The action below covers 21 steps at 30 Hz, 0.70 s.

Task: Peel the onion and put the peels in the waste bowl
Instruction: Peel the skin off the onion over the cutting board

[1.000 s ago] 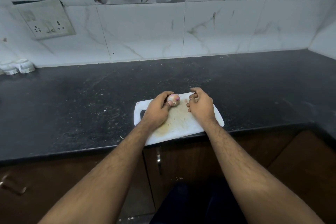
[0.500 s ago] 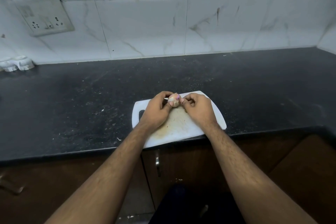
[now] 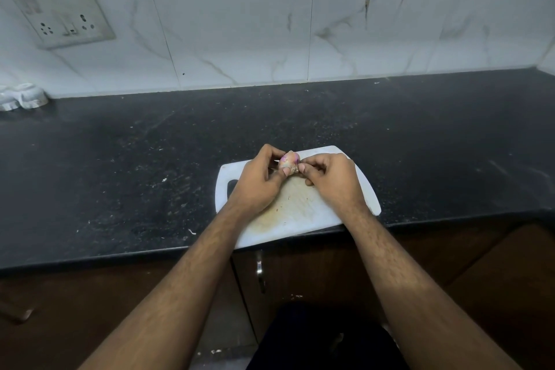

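Two hands meet at the white plastic cutting board's [image 3: 300,219] twelve o'clock: left hand [image 3: 258,183] cups the small pink-skinned onion [image 3: 288,160], right hand [image 3: 330,179] pinches its skin at three o'clock, and with no waste bowl in view, torn peel risks scattering over the black stone counter [image 3: 120,174].

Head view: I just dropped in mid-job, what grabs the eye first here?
Both hands meet over the far end of a stained white cutting board at the counter's front edge: the left hand grips a small pinkish onion, and the right hand pinches at its near end. Around them spreads a speckled black countertop. No waste bowl is in view.
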Each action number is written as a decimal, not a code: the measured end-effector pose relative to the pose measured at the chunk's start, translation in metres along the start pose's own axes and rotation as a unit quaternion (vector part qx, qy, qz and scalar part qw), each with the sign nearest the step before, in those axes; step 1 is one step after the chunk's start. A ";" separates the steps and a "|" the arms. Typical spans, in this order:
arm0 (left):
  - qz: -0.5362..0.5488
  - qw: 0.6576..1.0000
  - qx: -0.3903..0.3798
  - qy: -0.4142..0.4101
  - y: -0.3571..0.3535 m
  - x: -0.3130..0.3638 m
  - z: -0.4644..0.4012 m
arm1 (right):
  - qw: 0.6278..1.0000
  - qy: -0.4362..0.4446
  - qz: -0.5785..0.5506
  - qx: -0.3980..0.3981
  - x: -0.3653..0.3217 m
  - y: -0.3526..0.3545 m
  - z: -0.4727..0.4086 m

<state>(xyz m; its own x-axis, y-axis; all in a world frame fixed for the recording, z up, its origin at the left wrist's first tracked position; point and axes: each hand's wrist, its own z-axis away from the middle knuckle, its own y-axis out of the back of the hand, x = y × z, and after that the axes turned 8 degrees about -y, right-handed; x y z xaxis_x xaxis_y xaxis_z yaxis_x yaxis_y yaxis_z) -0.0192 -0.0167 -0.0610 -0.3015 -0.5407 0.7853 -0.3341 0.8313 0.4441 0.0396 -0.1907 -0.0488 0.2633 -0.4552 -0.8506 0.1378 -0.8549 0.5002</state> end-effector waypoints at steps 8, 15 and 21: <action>0.003 1.000 -0.009 0.017 -0.001 -0.002 -0.001 | 1.000 -0.011 0.012 0.006 -0.004 0.000 0.003; 0.012 0.999 -0.009 0.029 -0.001 -0.001 0.000 | 1.000 -0.015 0.021 0.004 -0.006 0.000 0.005; 0.010 1.000 -0.006 0.024 0.001 0.003 0.001 | 1.000 -0.007 0.010 -0.003 -0.008 0.002 0.006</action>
<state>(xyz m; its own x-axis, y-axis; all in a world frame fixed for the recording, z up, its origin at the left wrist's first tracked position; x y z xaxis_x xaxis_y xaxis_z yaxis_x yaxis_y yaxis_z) -0.0214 -0.0177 -0.0586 -0.2644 -0.5175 0.8138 -0.3184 0.8434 0.4328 0.0321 -0.1905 -0.0424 0.2528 -0.4748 -0.8430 0.1378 -0.8447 0.5172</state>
